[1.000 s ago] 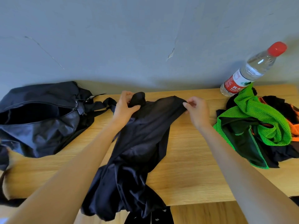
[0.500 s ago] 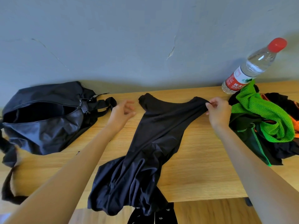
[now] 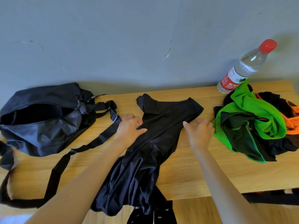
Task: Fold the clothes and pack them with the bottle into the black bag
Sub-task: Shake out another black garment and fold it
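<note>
Two bare forearms, no sleeves, watch or rings visible; left hand (image 3: 129,128) and right hand (image 3: 199,133) ungloved.

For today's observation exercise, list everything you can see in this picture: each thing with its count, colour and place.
black bag: one, black, left end of the table, zip open, strap trailing forward
black garment: one, black, table centre, hanging over the front edge
clothes pile: one heap, green mesh, black, orange, right
bottle: one, clear, red cap, behind the pile
table: one, light wood
wall: grey, cracked
left hand: on the garment's left edge
right hand: at its right edge
</note>
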A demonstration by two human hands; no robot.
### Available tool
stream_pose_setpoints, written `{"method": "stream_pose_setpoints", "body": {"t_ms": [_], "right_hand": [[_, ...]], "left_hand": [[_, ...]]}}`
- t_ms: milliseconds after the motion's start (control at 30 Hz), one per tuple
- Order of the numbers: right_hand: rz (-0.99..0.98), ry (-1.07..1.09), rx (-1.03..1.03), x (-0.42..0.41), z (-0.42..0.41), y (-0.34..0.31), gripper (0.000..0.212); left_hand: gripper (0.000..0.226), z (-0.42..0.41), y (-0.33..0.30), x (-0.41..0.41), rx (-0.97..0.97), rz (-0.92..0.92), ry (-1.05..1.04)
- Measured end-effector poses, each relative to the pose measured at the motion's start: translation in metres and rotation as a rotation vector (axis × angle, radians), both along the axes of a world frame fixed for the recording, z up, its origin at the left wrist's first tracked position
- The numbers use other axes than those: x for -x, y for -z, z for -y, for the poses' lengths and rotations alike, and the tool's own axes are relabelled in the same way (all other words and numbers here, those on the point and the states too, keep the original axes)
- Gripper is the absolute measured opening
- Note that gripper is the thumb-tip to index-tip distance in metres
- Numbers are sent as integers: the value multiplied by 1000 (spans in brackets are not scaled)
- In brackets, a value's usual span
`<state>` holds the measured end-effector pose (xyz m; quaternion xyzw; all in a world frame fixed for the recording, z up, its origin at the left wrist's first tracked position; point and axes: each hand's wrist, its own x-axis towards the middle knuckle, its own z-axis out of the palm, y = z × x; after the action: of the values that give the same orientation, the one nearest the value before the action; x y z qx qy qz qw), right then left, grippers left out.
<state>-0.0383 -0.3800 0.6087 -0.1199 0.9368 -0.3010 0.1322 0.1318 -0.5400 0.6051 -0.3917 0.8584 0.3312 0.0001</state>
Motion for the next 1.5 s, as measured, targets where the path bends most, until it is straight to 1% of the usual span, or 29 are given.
{"method": "stream_pose_setpoints", "body": {"t_ms": [67, 133, 200, 267, 367, 400, 500, 567, 667, 800, 867, 933, 967, 1033, 1100, 1233, 1300, 1367, 1433, 1467, 1500], "right_hand": [[2, -26, -35, -12, 1, 1, 52], [-2, -84, -54, -21, 6, 1, 36], [-39, -169, -85, -27, 12, 3, 25], [-62, -239, -91, -28, 17, 4, 21], [-5, -251, 6, -17, 24, 0, 15], [23, -244, 47, -11, 26, -3, 13], [68, -233, 145, 13, 34, -8, 14], [82, -239, 198, 26, 40, -13, 12], [80, -241, 207, 45, 45, -19, 11], [86, -232, 215, 55, 44, -20, 14], [125, -209, 232, 50, 39, -19, 22], [102, -149, 214, 43, 28, -15, 30], [71, -119, 203, 39, 21, -11, 32], [22, -91, 177, 31, 7, -3, 27], [16, -103, 131, 20, -4, 4, 23], [21, -186, 80, -3, -7, 6, 32], [43, -204, 59, -8, -2, 7, 35], [40, -212, 48, -10, 2, 8, 30], [46, -225, 120, -10, 4, 9, 15], [68, -227, 176, -11, 4, 8, 16], [99, -224, 225, -10, 4, 7, 20]], "left_hand": [[16, -6, 1, 3, 4, 15, 21], [13, -9, -2, 5, -34, -33, -12], [10, -9, -10, 7, -165, -114, -92], [2, -6, -17, 8, -348, -191, -167], [11, -3, -26, 8, -612, -312, -283], [11, -2, -29, 8, -650, -337, -306], [8, 2, -34, 6, -685, -399, -355], [14, 7, -32, 4, -654, -403, -375], [25, 13, -30, 1, -534, -358, -328], [35, 15, -29, -3, -488, -406, -336], [33, 15, -26, -6, -461, -405, -347], [28, 13, -23, -10, -387, -369, -352], [25, 12, -21, -13, -335, -339, -349], [24, 10, -14, -20, -249, -270, -327], [20, 7, -7, -25, -203, -230, -274], [16, -1, 1, -18, -105, -172, -158], [18, -5, 5, -10, -95, -141, -130], [15, -9, 7, -3, -161, -138, -124], [7, -14, 5, 4, -243, -156, -104], [7, -17, 2, 6, -255, -171, -79], [13, -19, -1, 7, -255, -183, -60]]}}
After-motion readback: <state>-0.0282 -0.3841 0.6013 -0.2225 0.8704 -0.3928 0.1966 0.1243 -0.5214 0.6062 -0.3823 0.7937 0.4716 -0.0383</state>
